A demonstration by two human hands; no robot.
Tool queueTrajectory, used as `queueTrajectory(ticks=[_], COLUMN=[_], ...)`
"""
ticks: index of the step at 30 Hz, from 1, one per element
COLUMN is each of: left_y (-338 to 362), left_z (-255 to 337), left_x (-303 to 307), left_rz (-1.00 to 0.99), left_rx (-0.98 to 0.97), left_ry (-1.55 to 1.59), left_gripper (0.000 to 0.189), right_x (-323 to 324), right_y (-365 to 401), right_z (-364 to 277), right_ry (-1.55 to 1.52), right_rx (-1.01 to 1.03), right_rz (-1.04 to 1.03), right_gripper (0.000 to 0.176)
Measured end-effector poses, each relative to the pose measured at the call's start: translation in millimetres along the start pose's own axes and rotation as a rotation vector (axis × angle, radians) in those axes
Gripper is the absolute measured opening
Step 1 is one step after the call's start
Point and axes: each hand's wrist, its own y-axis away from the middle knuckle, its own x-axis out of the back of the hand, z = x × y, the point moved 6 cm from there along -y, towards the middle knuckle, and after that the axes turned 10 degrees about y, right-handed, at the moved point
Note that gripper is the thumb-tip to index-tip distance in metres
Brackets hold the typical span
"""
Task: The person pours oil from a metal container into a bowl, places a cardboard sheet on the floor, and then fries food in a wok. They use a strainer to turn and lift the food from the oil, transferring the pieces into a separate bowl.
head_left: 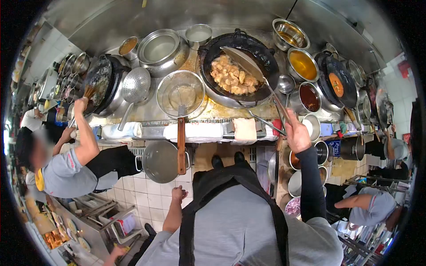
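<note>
Stirring in hand: right hand [296, 133] fingers clench spatula [243, 61] over fried pieces [230, 77] in wok [270, 60]; left hand [179, 193] hangs loose, empty; lifting out likely needs strainer [182, 95].

Around the cooking line: pots, sauces and co-workers

On the desk [146, 113] I see a perforated skimmer [136, 85] beside a large steel pot [162, 49], with a bowl of orange sauce [303, 65] and a bowl of dark red sauce [309, 97] to the right. White cloths [193, 131] line the front edge. At left, a co-worker in grey [66, 170] brushes a black wok [100, 82], and another person [372, 206] bends at right.
</note>
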Motion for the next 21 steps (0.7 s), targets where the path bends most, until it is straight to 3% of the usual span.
queueTrajectory(ticks=[2, 4, 9, 12, 17, 20, 21], left_y=[-3.7, -10.9, -1.4, 10.3, 9.9, 12.1, 15.1], left_z=[-9.7, -15.3, 11.6, 23.7, 9.1, 5.6, 3.6], left_x=[7.3, 9.9, 4.6, 2.6, 5.6, 12.8, 16.1], left_rz=[-0.011, -0.001, -0.016, 0.014, 0.015, -0.003, -0.001], left_rx=[0.023, 0.012, -0.087, -0.149, -0.047, -0.035, -0.044], left_ry=[0.033, 0.029, 0.098, 0.09, -0.011, -0.093, -0.073], left_gripper=[0.035, 0.034, 0.031, 0.03, 0.029, 0.027, 0.026], right_x=[-33.3, -82.6, -49.3, -32.8, -92.9, -64.9, -46.2], right_y=[0.4, -3.9, -10.3, -6.7, -27.5, -25.4, -20.7], right_z=[7.2, 36.5, 14.6, 3.4, 33.1, 34.0, 28.1], right_ry=[0.054, 0.149, 0.004, -0.044, 0.069, 0.035, 0.06], right_rx=[-0.144, -0.188, -0.14, -0.147, -0.202, -0.135, -0.229], right_rz=[-0.173, -0.21, 0.019, 0.017, -0.08, 0.083, -0.002], right_gripper=[0.05, 0.048, 0.052, 0.05, 0.048, 0.049, 0.049])
